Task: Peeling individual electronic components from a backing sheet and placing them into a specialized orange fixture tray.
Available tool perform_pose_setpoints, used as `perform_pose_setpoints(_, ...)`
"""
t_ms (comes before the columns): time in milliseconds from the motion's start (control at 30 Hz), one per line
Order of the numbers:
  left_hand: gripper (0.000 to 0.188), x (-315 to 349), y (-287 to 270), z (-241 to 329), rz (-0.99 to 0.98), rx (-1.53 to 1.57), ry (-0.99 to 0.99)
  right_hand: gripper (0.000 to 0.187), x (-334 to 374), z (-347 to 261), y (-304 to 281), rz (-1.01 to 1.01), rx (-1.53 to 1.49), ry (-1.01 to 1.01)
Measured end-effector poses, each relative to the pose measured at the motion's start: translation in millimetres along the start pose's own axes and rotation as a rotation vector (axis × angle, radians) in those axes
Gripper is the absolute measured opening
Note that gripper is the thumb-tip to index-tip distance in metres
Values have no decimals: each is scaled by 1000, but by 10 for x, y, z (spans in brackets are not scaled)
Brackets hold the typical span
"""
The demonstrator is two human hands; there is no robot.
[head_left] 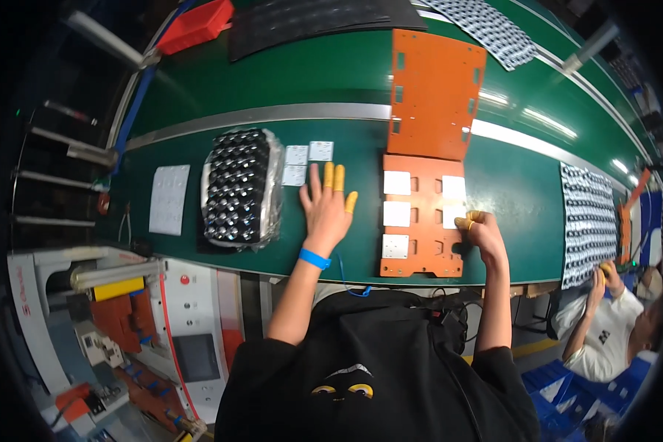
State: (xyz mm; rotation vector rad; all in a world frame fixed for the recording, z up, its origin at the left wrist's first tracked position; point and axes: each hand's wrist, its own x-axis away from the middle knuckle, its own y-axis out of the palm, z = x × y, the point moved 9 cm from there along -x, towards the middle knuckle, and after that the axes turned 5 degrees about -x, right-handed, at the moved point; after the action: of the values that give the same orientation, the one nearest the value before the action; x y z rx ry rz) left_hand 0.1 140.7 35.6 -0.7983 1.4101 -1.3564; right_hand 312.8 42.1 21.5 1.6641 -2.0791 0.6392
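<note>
My left hand [327, 215] lies over the green bench with its fingers spread, some of them in yellow finger cots. Its fingertips are beside several small white square boards [320, 151]; I cannot tell if they touch one. My right hand [486, 234], also with yellow finger cots, has thumb and forefinger closed at the edge of a white square board [451, 217] on the right side of an orange fixture [425, 254]. More white squares [397, 214] sit in the fixture's left column and at its upper right. The fixture's orange lid [435, 99] is folded back, away from me.
Left of my left hand stands a plastic-wrapped stack of black domed parts [237, 188], with a white sheet [169, 199] beyond. A red bin [195, 26] and black sheets [309, 22] lie far back. At right, a co-worker [604, 324] handles a patterned panel [588, 225]. Machinery [191, 324] stands lower left.
</note>
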Motion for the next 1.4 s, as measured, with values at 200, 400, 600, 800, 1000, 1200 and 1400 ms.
perform_pose_setpoints(200, 46, 114, -65, 48, 101, 150, 44, 10, 0, 0, -30, 102, 65, -23)
perform_pose_setpoints(400, 54, 30, -153, -42, 217, 159, -32, 8, -42, 64, -20, 58, 75, -61)
perform_pose_setpoints(600, 54, -37, -53, -50, 177, 128, -32, 32, 13, -32, -229, 295, 459, -208)
perform_pose_setpoints(800, 30, 502, -149, 189, 140, 287, 39, 26, 444, -876, 838, 244, 582, -629)
perform_pose_setpoints(1000, 20, 881, -240, 124, 174, 353, 17, 32, 849, -1546, 2819, -343, 533, -1089)
perform_pose_setpoints(1200, 43, 1130, -422, -121, 272, 243, -255, 30, 669, -1663, 3666, -377, 708, -1248)
perform_pose_setpoints(1400, 52, 1069, -323, -192, 182, 445, -267, 25, 795, -1715, 3616, -262, 735, -1267)
